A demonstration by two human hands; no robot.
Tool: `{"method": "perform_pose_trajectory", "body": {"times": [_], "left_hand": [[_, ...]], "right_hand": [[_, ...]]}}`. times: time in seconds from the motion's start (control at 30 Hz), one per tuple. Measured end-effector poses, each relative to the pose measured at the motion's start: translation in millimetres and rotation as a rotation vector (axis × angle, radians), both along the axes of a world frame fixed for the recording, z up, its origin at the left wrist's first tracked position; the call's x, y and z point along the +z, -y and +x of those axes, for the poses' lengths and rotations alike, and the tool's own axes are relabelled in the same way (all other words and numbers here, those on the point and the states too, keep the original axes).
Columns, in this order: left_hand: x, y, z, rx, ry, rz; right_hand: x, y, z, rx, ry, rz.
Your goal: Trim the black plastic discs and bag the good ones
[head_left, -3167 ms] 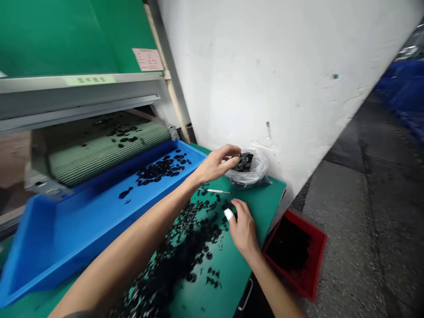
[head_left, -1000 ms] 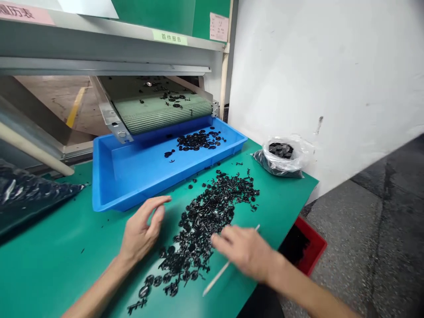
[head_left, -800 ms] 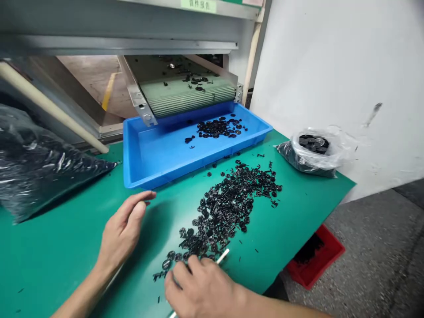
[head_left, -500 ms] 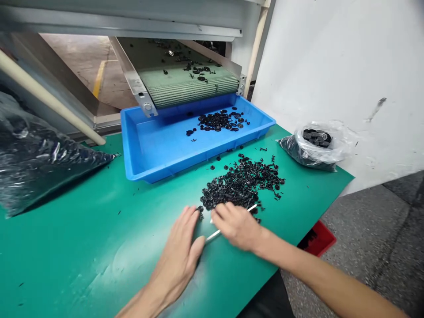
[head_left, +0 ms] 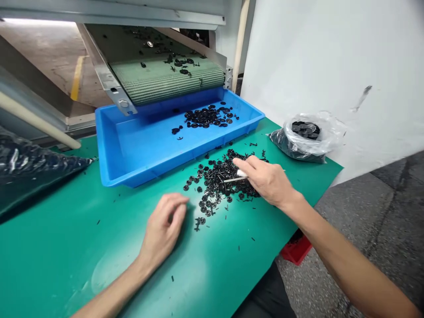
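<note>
Pile of black plastic parts (head_left: 212,183) under right hand (head_left: 266,180) pinching white stick (head_left: 234,179), left hand (head_left: 164,227) curled, empty, just beside

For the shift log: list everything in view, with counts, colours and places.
Blue plastic tray: one, blue, on the mat below the conveyor's end.
Loose plastic parts: many, black, in the tray.
Heap of plastic parts: many, black, on the mat.
Conveyor belt: one, pale green, above the tray.
Clear plastic bag: one, holding black discs, by the wall.
Dark plastic bag: one, black, at the left edge.
Green mat: one, green, under everything.
Red crate: one, red, below the mat's edge.
Thin stick: one, pale, over the heap.
Right hand: holding the stick.
Left hand: empty, beside the heap.
</note>
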State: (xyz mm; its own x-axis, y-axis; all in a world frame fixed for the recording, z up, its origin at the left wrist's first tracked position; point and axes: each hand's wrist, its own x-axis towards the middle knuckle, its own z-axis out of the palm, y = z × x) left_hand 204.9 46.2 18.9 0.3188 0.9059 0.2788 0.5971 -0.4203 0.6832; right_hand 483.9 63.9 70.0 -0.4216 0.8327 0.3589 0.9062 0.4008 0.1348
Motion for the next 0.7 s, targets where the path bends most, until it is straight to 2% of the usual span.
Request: {"method": "perform_pose_trajectory", "body": {"times": [0.1, 0.17, 0.27, 0.4, 0.53, 0.6, 0.7], "left_hand": [[-5.1, 17, -8, -0.08, -0.123, -0.026], [-8.8, 20, -5, -0.126, -0.185, -0.042], [-11.8, 16, 2, -0.207, -0.224, -0.043], [-10.4, 3, 7, -0.315, -0.182, -0.015], [-1.0, 3, 9, -0.242, -0.055, 0.031], [6.8, 10, 9, -0.184, 0.125, -0.143], [16.6, 24, 12, -0.13, 0.465, -0.667]], "right_hand": [[13.0, 22, 4, -0.094, -0.073, -0.141], [12.2, 38, 3, -0.103, -0.164, -0.232], [1.5, 62, -4, -0.118, -0.333, -0.331], [-13.0, 84, -20, -0.108, -0.472, -0.456], [-20.9, 95, -34, -0.175, -0.645, -0.555], [-23.0, 99, -40, -0.16, -0.758, -0.623], [-23.8, 105, -50, -0.07, -0.856, -0.604]]}}
